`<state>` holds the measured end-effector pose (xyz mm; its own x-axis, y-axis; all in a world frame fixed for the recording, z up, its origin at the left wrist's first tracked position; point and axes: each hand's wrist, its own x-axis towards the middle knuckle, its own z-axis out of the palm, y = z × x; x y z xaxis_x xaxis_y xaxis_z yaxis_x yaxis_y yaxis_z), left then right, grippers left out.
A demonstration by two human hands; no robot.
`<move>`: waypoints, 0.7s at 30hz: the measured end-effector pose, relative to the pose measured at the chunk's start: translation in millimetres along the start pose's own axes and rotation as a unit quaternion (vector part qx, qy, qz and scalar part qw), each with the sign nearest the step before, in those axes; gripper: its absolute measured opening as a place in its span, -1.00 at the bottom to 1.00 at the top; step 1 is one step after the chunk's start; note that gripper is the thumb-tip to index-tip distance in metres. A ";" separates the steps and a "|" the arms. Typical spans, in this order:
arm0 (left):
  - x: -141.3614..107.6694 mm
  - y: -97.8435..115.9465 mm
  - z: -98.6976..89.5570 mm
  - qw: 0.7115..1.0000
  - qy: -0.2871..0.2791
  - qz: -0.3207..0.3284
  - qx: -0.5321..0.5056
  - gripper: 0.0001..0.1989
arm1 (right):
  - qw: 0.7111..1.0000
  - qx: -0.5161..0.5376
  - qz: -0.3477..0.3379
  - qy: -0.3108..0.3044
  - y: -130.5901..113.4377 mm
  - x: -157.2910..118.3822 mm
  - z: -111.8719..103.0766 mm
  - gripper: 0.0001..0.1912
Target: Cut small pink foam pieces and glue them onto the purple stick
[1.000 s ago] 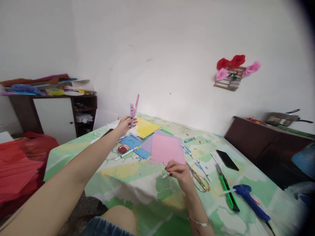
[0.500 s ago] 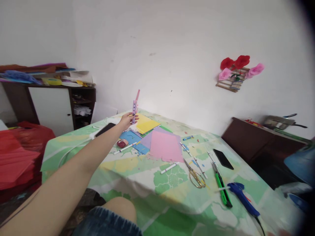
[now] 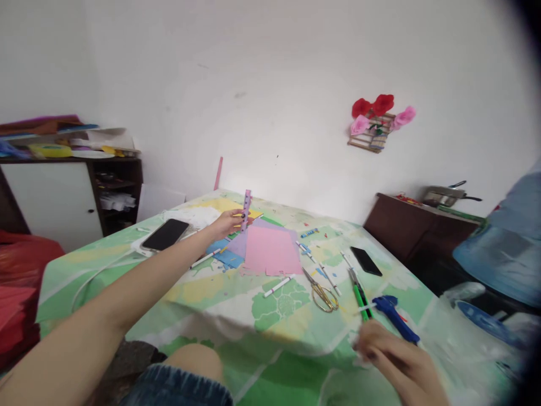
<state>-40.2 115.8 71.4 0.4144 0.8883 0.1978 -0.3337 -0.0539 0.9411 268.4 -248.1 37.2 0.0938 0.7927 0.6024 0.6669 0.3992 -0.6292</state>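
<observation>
My left hand stretches over the far part of the table, fingers closed on an upright light-purple strip with dark dots. Beneath it lie sheets of pink paper, purple paper and yellow paper. At the lower right is my right hand, blurred, its fingers curled together; what they hold, if anything, I cannot make out. It partly covers a green utility knife and is close to a blue glue gun. Gold-handled scissors lie left of the knife.
A phone lies at the table's left, another dark phone at the right. White markers and paper scraps are scattered about. A thin pink strip stands near the wall. Beyond the right edge is a large blue water bottle.
My left hand has moved right and slightly down with the dotted strip, apart from the pink strip behind. My right hand has come into view at the lower right. The view has turned right.
</observation>
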 end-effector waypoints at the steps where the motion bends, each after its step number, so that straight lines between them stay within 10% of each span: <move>1: -2.4 -3.8 7.6 1.000 -0.020 -0.005 0.011 -0.68 | 1.000 0.013 0.009 -0.027 -1.8 16.7 15.9 -0.92; 11: -25.6 -32.3 62.0 0.985 -0.133 0.012 0.106 -0.56 | 0.991 0.042 0.113 -0.065 14.0 152.7 163.4 -0.66; 21: -36.9 -44.9 77.7 0.979 -0.120 0.021 0.165 -0.47 | 0.994 0.030 0.103 -0.038 27.4 179.1 196.3 -0.87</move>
<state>25.2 50.0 43.2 0.6070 0.7509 0.2602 -0.0804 -0.2677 0.9602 158.4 -4.7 31.4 0.1659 0.8919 0.4206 0.5946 0.2499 -0.7643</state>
